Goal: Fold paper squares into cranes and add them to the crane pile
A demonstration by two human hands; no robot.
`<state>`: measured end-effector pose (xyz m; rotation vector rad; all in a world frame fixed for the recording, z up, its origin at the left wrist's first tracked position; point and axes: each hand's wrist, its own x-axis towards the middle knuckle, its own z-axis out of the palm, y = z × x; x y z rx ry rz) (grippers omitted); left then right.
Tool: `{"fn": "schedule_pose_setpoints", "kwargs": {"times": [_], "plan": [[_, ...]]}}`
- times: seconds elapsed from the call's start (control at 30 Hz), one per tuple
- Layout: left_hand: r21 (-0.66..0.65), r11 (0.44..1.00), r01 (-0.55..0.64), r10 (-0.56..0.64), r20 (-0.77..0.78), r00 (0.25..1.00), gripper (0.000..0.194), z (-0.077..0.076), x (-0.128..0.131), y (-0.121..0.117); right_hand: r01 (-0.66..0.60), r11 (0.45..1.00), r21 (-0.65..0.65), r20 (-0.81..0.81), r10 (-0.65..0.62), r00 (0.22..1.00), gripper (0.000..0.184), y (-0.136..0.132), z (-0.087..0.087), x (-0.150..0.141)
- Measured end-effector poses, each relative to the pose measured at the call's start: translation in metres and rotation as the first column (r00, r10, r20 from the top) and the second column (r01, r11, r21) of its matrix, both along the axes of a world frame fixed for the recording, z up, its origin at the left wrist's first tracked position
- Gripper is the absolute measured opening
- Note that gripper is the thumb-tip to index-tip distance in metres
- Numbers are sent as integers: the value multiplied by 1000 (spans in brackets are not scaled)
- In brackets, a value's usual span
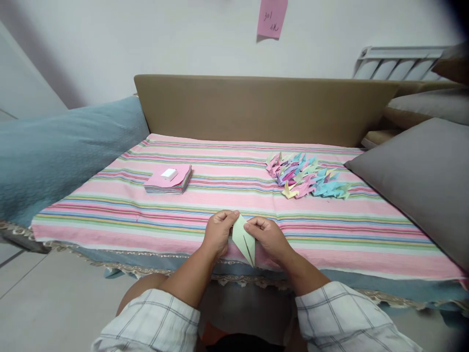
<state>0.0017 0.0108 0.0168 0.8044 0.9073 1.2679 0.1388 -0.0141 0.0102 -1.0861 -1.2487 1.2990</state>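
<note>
A pale green folded paper (242, 238) with a long pointed lower end hangs between both hands near the front edge of the striped cloth (227, 195). My left hand (219, 232) pinches its upper left edge. My right hand (266, 233) pinches its upper right edge. A stack of square coloured paper sheets (169, 180), pink on top with a small white object (169, 173) lying on it, sits at the left. A pile of several folded paper cranes (307, 177) in pink, blue, green and yellow lies at the right.
A blue pillow (54, 151) lies along the left side, grey cushions (421, 171) on the right. A tan headboard (256, 107) runs along the back. A pink note (271, 18) is stuck on the wall. A tiled floor (54, 298) shows at the lower left.
</note>
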Motion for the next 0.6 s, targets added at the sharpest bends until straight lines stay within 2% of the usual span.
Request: {"fn": "schedule_pose_setpoints", "kwargs": {"times": [0.1, 0.3, 0.47, 0.6], "plan": [[8, 999, 31, -31, -22, 999, 31, 2, 0, -1, 17, 1000, 3, -15, -17, 1000, 28, 1, -2, 0], [-60, 998, 34, -31, 58, 998, 32, 9, 2, -3, 55, 998, 6, -59, -55, 997, 26, 2, -4, 1], [-31, 998, 57, -57, -15, 998, 32, 9, 3, -4, 42, 998, -47, -186, -50, 981, 28, 1, -3, -1], [-18, 997, 73, -74, -59, 996, 31, 7, 3, -5, 62, 997, -46, -196, -70, 978, 28, 2, -3, -1]]}}
